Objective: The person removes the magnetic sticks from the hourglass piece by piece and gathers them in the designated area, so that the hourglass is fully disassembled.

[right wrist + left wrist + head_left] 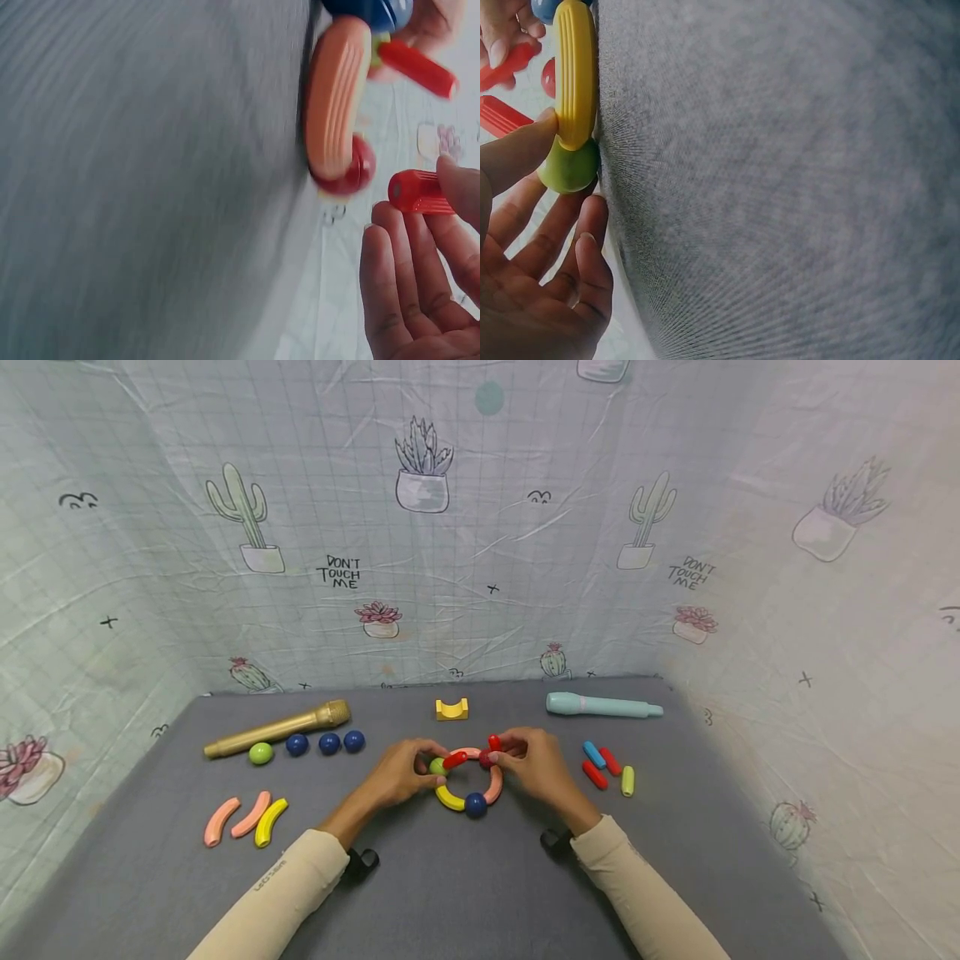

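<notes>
A ring of curved rods and balls lies on the table: pink curved rods (pixel 494 785), a yellow curved rod (pixel 576 75), a green ball (pixel 570 166), a dark blue ball (pixel 476 805) and a red ball (pixel 349 169). My left hand (pixel 405 772) holds the green ball at the ring's left, thumb by the yellow rod's end. From that ball a straight red rod (pixel 455 760) slants up. My right hand (pixel 537 763) pinches another straight red rod (pixel 420 192) by its side. In the right wrist view, its free end is apart from the red ball.
Behind stand a gold microphone-shaped piece (pixel 281 729), a yellow cradle (pixel 452 710) and a light blue microphone-shaped piece (pixel 603 705). At left lie blue balls (pixel 329 743), a loose green ball (pixel 261 753) and curved rods (pixel 222 822). Short straight rods (pixel 627 781) lie right.
</notes>
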The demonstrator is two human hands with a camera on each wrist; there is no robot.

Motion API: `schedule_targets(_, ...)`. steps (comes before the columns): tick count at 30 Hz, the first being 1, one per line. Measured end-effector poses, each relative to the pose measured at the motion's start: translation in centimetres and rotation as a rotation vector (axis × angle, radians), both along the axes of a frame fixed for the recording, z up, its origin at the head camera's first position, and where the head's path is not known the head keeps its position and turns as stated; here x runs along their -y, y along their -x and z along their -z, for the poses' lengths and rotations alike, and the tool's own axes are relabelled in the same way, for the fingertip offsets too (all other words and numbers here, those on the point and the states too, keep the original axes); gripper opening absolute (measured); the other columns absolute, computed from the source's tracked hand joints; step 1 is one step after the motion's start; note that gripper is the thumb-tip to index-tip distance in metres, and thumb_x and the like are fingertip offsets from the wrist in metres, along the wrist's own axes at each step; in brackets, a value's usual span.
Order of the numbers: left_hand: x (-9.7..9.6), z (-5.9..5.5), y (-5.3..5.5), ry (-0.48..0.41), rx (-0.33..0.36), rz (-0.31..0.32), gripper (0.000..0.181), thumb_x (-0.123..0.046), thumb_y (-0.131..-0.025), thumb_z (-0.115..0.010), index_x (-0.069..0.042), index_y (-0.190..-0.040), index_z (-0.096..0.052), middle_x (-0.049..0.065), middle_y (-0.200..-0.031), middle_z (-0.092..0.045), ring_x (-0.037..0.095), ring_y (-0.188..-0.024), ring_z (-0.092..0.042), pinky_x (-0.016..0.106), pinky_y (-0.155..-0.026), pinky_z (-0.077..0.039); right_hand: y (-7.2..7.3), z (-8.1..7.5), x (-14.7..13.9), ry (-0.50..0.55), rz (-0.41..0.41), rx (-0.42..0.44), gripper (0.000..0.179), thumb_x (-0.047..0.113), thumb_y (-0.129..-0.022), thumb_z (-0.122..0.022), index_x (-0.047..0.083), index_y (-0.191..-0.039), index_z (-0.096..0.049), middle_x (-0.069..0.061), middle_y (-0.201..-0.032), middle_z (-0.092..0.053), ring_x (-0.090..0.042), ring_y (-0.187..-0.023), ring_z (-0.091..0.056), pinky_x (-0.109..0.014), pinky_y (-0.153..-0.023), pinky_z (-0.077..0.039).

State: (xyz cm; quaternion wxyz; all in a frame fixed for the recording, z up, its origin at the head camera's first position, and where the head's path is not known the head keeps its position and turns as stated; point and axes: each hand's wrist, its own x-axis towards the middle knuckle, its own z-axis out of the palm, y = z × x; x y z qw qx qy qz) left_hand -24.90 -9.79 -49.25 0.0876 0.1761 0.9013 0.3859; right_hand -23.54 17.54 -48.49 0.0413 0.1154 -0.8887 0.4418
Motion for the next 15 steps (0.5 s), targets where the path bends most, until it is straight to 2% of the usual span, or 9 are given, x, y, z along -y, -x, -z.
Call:
schedule_targets(8,0.0,0.1,0.0,-0.001,0.002,0.006,0.034,-0.018,-0.089,-0.088,-0.018,-0.121,-0.078,0.002,-0.115,-0.074,0.017,-0.089,-0.062,0.032,-0.074,-0.051,-0.2,0.0,-4.9,-0.061,0.103,-0.042,0.033,0.017,-0.088,-0.089,0.011,-0.118,-0.077,-0.004,-0.101,-0.078,-0.016,-0.085,-0.074,-0.035,-0.078,-0.062)
schedule_targets(15,0.1,0.1,0.0,0.002,-0.006,0.009,0.034,-0.019,-0.090,-0.088,-0.018,-0.122,-0.078,0.002,-0.116,-0.074,0.018,-0.089,-0.062,0.032,-0.076,-0.051,-0.2,0.2,-8.8,-0.161,0.156,-0.037,0.030,0.016,-0.086,-0.090,0.011,-0.112,-0.076,-0.005,-0.094,-0.079,-0.016,-0.078,-0.072,-0.036,-0.072,-0.058)
